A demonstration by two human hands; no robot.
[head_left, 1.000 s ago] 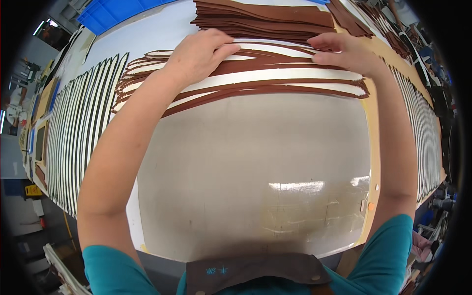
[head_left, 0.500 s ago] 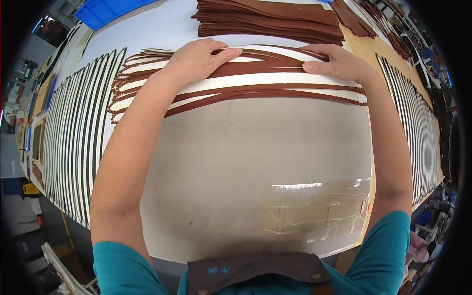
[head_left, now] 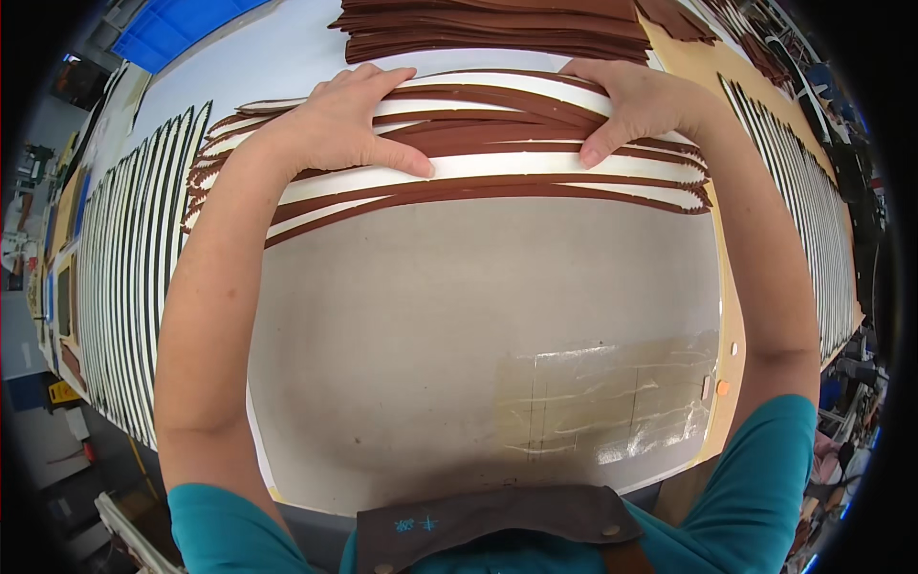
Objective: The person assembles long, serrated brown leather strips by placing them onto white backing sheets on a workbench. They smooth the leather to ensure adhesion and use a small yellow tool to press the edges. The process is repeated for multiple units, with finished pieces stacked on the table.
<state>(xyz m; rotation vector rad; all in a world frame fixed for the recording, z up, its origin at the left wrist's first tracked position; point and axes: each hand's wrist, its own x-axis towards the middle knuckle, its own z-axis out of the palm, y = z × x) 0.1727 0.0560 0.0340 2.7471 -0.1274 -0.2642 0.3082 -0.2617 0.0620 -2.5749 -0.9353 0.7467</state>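
Note:
A loose pile of long brown strips with white faces (head_left: 497, 163) lies across the far part of the work board, overlapping and fanned at the ends. My left hand (head_left: 339, 124) spans the pile left of its middle, fingers over the far side and thumb on a near white strip. On the right, my right hand (head_left: 645, 100) grips across the pile in the same way, its thumb pressing near the middle strips. Both hands are spread wide around the strips between thumb and fingers. The far fingertips are partly hidden behind the strips.
The grey board (head_left: 459, 306) has a clear taped patch (head_left: 583, 411) at its right front. Rows of black-edged white strips lie at left (head_left: 134, 268) and right (head_left: 789, 201). Stacked brown strips (head_left: 492, 29) and a blue crate (head_left: 182, 29) stand behind.
Both thumbs have moved nearer to me across the pile, opening wider from the fingers. The strips' left ends and my left hand sit further left in view.

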